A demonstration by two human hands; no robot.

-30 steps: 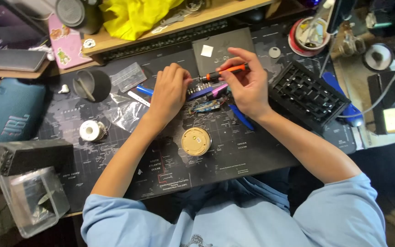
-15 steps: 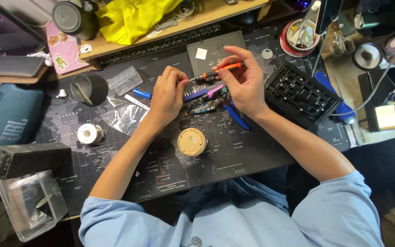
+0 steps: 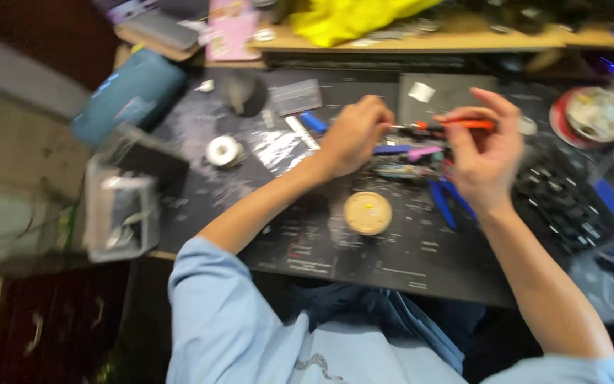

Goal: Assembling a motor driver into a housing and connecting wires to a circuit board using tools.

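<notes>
My right hand [image 3: 485,153] grips an orange-handled soldering iron [image 3: 456,125] that points left toward my left hand [image 3: 353,134]. My left hand is closed, fingers pinched at the tool's tip; what it pinches is too blurred to make out. Under both hands lie blue and purple tools [image 3: 399,151] and a small part [image 3: 396,171] on the dark desk mat [image 3: 406,256]. Blue-handled pliers [image 3: 445,203] rest below my right hand. A round tan tin [image 3: 367,212] sits on the mat close to my forearm.
A black keyboard [image 3: 566,203] lies at right, a red dish [image 3: 591,114] behind it. A solder spool [image 3: 223,151], a clear plastic bag [image 3: 278,148], a teal speaker [image 3: 129,96] and a clear box [image 3: 119,206] are at left. A yellow cloth [image 3: 353,18] lies on the wooden shelf.
The view has swung left and blurred. My hands stay together over the same spot, my right hand still on the orange tool, its fingers spread a little wider.
</notes>
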